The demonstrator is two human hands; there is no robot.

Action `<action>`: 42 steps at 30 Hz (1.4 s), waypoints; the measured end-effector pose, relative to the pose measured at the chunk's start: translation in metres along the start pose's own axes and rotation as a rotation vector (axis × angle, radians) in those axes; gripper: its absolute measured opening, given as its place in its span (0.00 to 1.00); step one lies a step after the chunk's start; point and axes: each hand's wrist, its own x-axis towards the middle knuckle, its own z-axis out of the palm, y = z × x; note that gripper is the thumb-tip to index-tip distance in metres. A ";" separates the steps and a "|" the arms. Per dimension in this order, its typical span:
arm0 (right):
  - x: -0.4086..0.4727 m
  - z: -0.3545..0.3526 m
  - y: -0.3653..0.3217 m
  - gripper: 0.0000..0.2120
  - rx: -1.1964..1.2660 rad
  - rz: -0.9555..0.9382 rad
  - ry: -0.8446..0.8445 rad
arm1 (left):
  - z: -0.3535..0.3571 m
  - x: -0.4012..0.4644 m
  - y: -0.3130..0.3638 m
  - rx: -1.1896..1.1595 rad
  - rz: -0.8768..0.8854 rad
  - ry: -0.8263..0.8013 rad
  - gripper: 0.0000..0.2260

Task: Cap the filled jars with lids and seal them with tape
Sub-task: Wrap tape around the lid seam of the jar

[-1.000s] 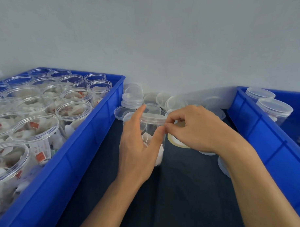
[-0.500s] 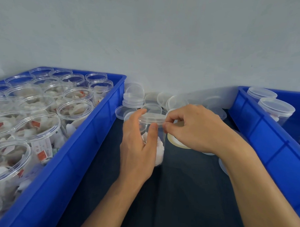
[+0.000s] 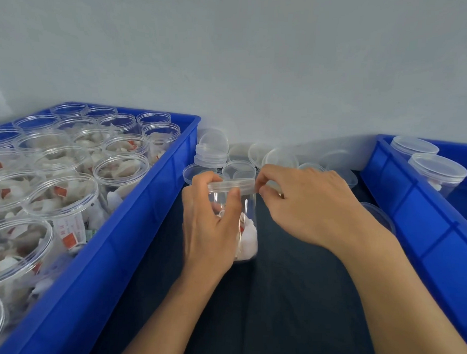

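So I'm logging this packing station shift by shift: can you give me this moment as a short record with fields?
jar in work: clear jar with white packets inside, standing on the dark mat, lid on
left hand: left hand grips the jar's side
right hand: right hand pinches at the lid's rim; tape not clearly visible
left bin: blue bin of filled, uncapped jars
right bin: blue bin holding capped jars
spare lids: loose lids piled against the wall

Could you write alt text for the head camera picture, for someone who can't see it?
A left hand grips a capped clear jar on a dark table while the right hand pinches at its lid's rim. Blue crates of jars flank it.
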 end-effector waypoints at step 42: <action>0.008 0.004 0.025 0.19 0.408 0.083 -0.366 | -0.004 0.001 -0.005 -0.129 -0.031 -0.168 0.28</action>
